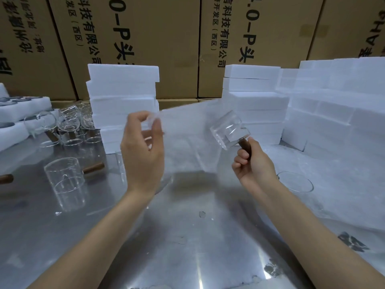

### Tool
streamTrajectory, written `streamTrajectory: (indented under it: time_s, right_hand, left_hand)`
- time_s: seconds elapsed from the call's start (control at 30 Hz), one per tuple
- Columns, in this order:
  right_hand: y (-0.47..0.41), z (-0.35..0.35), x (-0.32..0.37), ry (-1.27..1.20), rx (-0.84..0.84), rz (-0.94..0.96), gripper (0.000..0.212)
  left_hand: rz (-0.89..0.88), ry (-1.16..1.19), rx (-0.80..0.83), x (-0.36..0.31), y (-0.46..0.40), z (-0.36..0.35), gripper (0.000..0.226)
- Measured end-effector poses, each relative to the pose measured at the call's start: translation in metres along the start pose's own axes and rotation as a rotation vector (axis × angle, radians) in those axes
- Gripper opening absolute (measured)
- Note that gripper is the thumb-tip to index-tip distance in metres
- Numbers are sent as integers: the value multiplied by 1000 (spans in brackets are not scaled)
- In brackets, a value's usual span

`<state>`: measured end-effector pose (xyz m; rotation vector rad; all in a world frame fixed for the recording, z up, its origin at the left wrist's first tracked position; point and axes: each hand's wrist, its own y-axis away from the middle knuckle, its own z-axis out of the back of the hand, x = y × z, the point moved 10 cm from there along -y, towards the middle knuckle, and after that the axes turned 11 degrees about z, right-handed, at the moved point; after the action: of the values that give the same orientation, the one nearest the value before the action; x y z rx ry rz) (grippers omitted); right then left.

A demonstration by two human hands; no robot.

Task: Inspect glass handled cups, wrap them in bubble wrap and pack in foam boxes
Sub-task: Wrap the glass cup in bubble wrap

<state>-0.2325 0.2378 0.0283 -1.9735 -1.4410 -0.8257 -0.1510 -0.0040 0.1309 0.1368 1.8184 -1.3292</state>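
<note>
My right hand (pixel 253 163) grips the brown wooden handle of a clear glass cup (pixel 228 130), held tilted in the air above the table. My left hand (pixel 143 151) is raised beside it and pinches the upper corner of a translucent sheet of bubble wrap (pixel 187 138), which hangs blurred between my two hands. Another glass cup (pixel 64 178) with a brown handle stands upright on the metal table at the left. Several more cups (pixel 68 126) cluster behind it. Two stacks of white foam boxes (pixel 123 101) (pixel 256 105) stand at the back.
The metal table (pixel 187 236) is scuffed and reflective. A bigger pile of foam boxes (pixel 337 105) fills the right side. A glass piece (pixel 295 182) lies near my right wrist on loose wrap. Foam trays (pixel 18 113) sit at far left. Cardboard cartons (pixel 166 38) wall off the back.
</note>
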Motion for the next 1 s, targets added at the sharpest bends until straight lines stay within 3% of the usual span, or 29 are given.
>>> streamTrajectory:
  time_s: [0.1, 0.23, 0.37, 0.5, 0.6, 0.73, 0.83, 1.0]
  right_hand:
    - [1, -2, -1, -130, -4, -40, 23]
    - [1, -5, 3, -254, 13, -63, 34]
    - [-1, -3, 8, -290, -6, -46, 32]
    - [-3, -2, 11, -276, -22, -22, 28]
    - [-4, 1, 16, -264, -30, 10, 24]
    - [-5, 4, 24, -214, -46, 69, 22]
    - [-4, 5, 26, -169, -54, 86, 24]
    - [-2, 4, 30, -111, -50, 115, 21]
  left_hand:
    - [-197, -37, 72, -22, 7, -5, 15]
    - [-441, -395, 307, -24, 36, -41, 10]
    - [-333, -568, 685, 6, 56, -74, 8]
    - [-284, -806, 965, 36, 76, -91, 39]
    - [-224, -778, 956, 41, 75, -90, 63]
    - [-69, -634, 996, 49, 74, -91, 46]
    - [-57, -708, 1124, 61, 89, -98, 54]
    - [-58, -849, 1039, 73, 82, -94, 47]
